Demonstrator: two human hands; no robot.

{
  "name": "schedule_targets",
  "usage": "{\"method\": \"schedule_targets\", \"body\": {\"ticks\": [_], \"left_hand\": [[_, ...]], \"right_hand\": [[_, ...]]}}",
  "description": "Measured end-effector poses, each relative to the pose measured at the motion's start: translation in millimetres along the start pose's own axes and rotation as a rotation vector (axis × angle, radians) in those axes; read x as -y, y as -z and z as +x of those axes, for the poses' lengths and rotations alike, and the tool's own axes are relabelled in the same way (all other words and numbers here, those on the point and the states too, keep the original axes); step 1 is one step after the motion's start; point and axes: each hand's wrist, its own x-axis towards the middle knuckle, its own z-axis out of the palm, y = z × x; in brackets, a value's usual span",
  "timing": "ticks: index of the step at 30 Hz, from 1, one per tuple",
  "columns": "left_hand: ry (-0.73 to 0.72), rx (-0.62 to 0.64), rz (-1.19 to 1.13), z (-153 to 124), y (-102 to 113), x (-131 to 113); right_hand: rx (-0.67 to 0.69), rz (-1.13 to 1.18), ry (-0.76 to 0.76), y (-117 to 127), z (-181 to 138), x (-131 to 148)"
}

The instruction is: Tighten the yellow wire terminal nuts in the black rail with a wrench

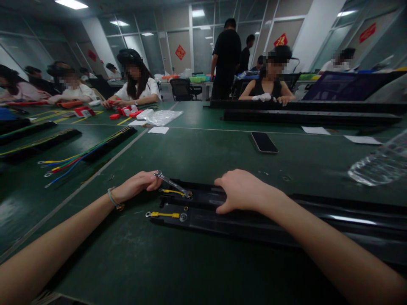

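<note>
Head view: left hand (140, 186) has its fingers closed on the near-left end of a steel combination wrench (173, 184); the other end sits down at the inner end of the upper yellow lead (173, 192), looks seated on a fastener there but it's dim and small, so can't confirm. Right hand (243, 189) is over the long black channel (203, 221), thumb and forefinger spread well apart across its upper section; touching it by the look of it, can't tell whether that grip is clamping or just resting. Channel lies flat on the green tabletop (127, 258), left end below the wrench, rest running off right under the right forearm. Lower yellow lead (163, 214) lies along the lower section, ring lug poking past the channel's left end, inner end at a round fastener (183, 217). Small brass-coloured ring (186, 208) just above that fastener. Bracelet (115, 200) on left wrist. Phone (264, 142) flat beyond the right hand, clear plastic bottle (380, 163) on its side at far right. Up left, a black strip (111, 143) with coloured wires (71, 163) fanning out, lugs on the ends. Co-workers seated across the tabletop, one person (226, 55) standing behind.
</note>
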Motion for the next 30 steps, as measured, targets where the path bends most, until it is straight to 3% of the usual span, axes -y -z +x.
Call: {"method": "schedule_targets", "body": {"ticks": [18, 30], "left_hand": [[-0.044, -0.185, -0.294, 0.9, -4.1, -2.4], [-0.027, -0.110, -0.524, -0.6, 0.2, 1.8]], "right_hand": [[0.005, -0.001, 0.000, 0.1, -1.0, 0.9], [0.016, 0.011, -0.011, 2.1, -0.3, 1.4]]}}
